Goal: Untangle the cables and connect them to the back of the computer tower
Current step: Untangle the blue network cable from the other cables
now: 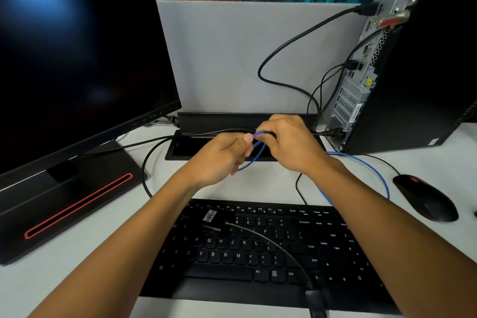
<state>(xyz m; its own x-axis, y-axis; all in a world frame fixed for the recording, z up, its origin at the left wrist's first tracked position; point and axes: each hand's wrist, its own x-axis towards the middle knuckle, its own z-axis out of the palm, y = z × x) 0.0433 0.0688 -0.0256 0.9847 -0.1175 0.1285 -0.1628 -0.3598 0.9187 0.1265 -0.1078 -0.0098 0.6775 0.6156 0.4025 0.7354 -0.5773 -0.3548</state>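
Note:
A thin blue cable (375,175) loops across the white desk from the right and rises to the middle, where both hands meet over it. My left hand (219,156) pinches a blue loop between thumb and fingers. My right hand (289,144) curls round the same cable just to the right. The black computer tower (413,72) stands at the right with its metal back panel (361,80) facing left; several black cables (296,39) are plugged into it. A short black cable with a plug (313,299) lies across the keyboard.
A black keyboard (258,248) lies under my forearms. A large dark monitor (77,59) on a red-trimmed stand fills the left. A black mouse (426,197) sits at the right. An open black cable tray (180,150) lies behind my hands, before a grey divider (219,54).

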